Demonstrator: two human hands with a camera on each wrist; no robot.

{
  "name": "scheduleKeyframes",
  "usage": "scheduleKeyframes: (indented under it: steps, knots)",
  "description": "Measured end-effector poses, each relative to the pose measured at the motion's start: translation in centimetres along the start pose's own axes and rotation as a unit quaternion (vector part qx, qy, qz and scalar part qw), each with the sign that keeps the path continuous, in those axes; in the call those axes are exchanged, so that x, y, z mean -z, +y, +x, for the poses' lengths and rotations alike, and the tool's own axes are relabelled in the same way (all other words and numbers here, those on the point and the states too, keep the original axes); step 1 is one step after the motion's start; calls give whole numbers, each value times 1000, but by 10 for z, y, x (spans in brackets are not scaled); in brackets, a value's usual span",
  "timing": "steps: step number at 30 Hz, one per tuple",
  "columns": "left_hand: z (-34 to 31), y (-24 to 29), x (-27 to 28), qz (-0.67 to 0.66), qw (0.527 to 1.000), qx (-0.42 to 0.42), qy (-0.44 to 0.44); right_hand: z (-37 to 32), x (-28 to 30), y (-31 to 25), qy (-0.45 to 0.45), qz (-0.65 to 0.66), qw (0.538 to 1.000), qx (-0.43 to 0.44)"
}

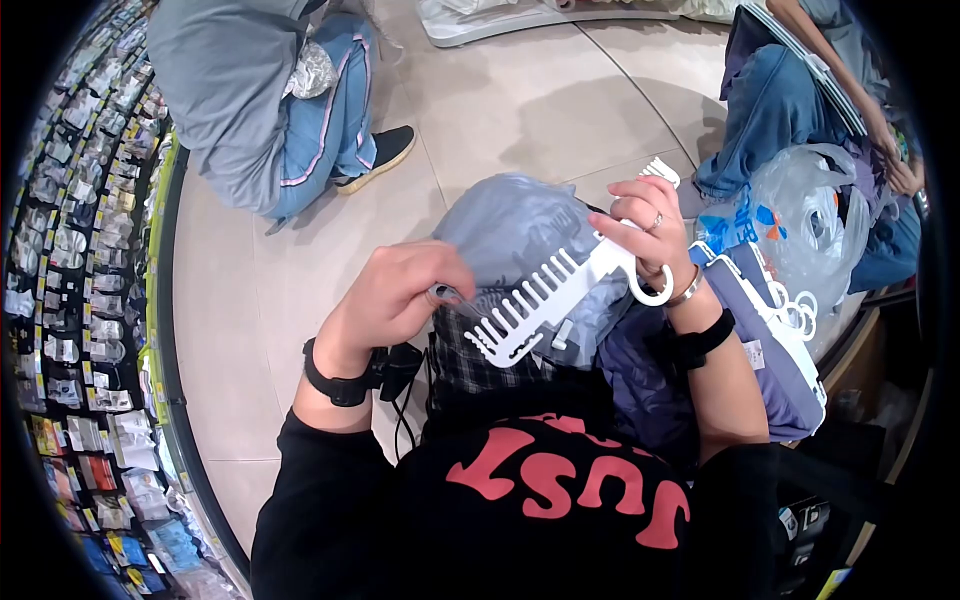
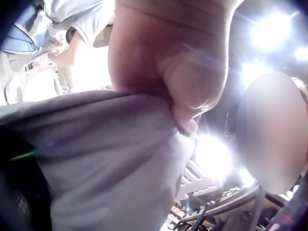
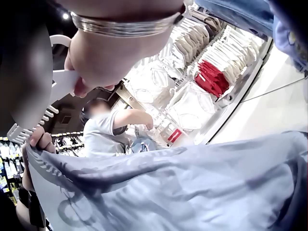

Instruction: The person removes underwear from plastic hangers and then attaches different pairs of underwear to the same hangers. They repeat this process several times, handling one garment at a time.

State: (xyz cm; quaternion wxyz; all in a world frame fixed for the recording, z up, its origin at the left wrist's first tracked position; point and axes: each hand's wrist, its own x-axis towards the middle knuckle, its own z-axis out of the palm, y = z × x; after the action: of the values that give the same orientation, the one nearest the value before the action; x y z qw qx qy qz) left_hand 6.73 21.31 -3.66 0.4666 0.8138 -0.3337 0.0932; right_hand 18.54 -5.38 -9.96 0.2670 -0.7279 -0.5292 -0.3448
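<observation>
In the head view my right hand grips a white plastic hanger near its hook, its row of comb-like teeth slanting down toward my left hand. My left hand pinches the edge of a thin grey-blue bag or sheet spread over my lap. In the left wrist view, thumb and fingers of the left hand hold this grey material. The right wrist view shows pale hook and tooth shapes through the material, below the right hand; the hanger's teeth are beside the left fingers.
Purple-grey garments on white hangers lie at my right, beside a clear plastic bag. A person in grey crouches front left; another in jeans is at front right. Shelves of small packets line the left.
</observation>
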Motion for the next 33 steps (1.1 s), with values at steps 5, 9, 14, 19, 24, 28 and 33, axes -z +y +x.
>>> scheduleKeyframes:
  steps: [5, 9, 14, 19, 24, 28, 33]
  knots:
    - [0, 0, 3, -2, 1000, -2, -2, 0, 1, 1, 10, -5, 1000, 6]
    - [0, 0, 3, -9, 1000, -3, -4, -2, 1, 4, 10, -4, 1000, -1]
    - [0, 2, 4, -14, 1000, -3, -11, -1, 3, 3, -1, -3, 1000, -7]
    - [1, 1, 2, -33, 999, 0, -21, -1, 1, 3, -7, 17, 1000, -8]
    - [6, 4, 0, -47, 998, -3, -44, 0, -2, 4, -18, 40, 999, 1]
    - [7, 11, -6, -15, 999, 9, -36, 0, -1, 3, -30, 57, 998, -12]
    - [10, 14, -9, 14, 999, 23, -23, -8, -8, 11, -62, 66, 995, -46]
